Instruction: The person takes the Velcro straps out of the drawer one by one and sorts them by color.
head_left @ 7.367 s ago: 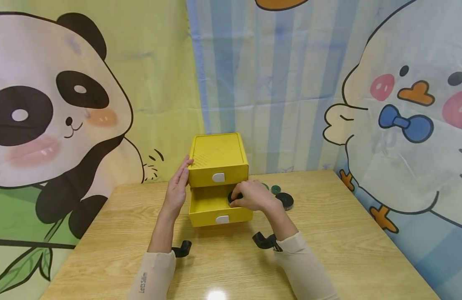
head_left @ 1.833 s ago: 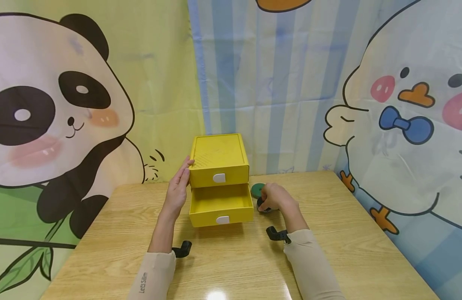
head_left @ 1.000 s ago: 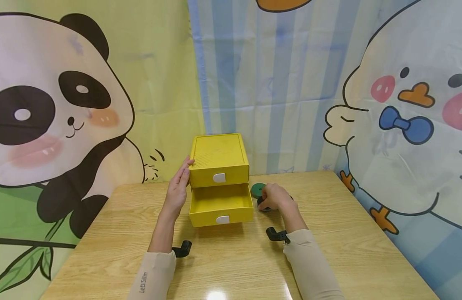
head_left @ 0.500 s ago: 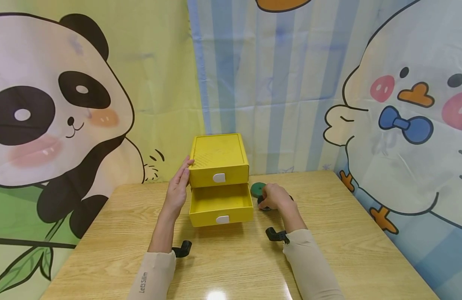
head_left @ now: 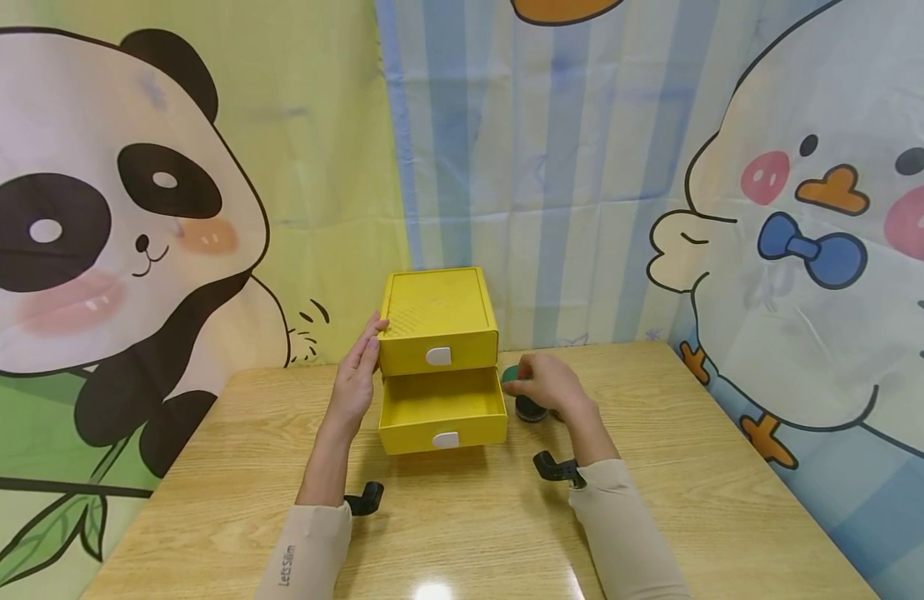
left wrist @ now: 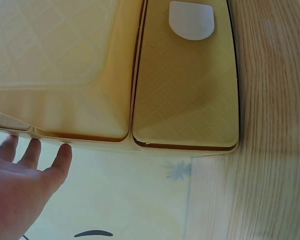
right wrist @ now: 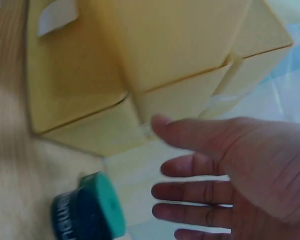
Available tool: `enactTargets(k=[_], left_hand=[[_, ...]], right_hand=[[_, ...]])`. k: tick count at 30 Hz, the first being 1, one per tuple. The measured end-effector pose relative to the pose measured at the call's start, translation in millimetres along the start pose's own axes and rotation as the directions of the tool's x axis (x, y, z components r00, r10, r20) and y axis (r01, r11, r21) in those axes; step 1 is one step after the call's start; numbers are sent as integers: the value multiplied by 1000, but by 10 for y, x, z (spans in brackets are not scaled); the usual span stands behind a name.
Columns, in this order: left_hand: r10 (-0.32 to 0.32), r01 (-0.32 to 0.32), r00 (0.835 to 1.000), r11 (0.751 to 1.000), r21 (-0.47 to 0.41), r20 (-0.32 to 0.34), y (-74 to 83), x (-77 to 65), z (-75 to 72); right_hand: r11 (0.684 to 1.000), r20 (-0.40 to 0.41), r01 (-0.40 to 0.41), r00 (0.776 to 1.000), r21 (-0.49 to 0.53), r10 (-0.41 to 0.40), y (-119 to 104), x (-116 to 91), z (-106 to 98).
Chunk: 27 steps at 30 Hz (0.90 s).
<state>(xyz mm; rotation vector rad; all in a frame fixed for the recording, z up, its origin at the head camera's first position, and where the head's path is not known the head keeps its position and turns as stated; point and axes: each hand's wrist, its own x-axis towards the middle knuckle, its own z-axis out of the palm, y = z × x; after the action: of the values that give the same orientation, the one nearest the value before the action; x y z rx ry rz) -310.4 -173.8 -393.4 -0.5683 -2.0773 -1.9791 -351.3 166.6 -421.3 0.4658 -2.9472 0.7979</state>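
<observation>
My left hand [head_left: 353, 379] rests against the left side of a yellow two-drawer box [head_left: 439, 304], fingers extended along its wall. The lower drawer [head_left: 409, 437] is pulled out; the upper drawer [head_left: 402, 357] is closed. To the box's right, my right hand [head_left: 555, 387] hovers with its fingers straight and nothing in them, as the right wrist view shows. Beneath it on the table lies a flat, round black thing [head_left: 531, 408] with white lettering on its side [right wrist: 65, 217]. A round green disc [right wrist: 109, 202] sits right beside it, partly covered by my hand in the head view.
The wooden table [head_left: 447, 525] meets a printed curtain [head_left: 596, 250] close behind the box. White tab handles [head_left: 445, 439] mark both drawer fronts. Black wrist mounts [head_left: 555, 468] stick out inward from both forearms.
Earlier my right hand took the round black thing from the lower drawer to the table beside the green disc. Now it has let go and risen slightly. My left hand stays put.
</observation>
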Motion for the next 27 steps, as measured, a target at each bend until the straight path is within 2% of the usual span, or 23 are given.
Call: enactTargets(k=[6,13,17,22,27], left_hand=[[15,-15,1000,1000,22,-15,-213,77,-48],[25,-24,1000,999,23,-17,-239,73,-50],[24,-24,1000,999,27,-18,-244,69,-49],[31,-31,999,999,18,-18,-254,73,-52],[35,-34,999,999,11,-17,-250,71,-52]], right_hand=[[989,-83,112,991,98,-104,-166,-62,-154],[967,-132,182,978,179,-160,-327,-147,-280],[955,-131,227,970,189,-204,-418,-192,-332],[945,-82,274,961,181,-263,-537,-241,-368],[938,-56,285,959,197,-279,-631,-277,-373]])
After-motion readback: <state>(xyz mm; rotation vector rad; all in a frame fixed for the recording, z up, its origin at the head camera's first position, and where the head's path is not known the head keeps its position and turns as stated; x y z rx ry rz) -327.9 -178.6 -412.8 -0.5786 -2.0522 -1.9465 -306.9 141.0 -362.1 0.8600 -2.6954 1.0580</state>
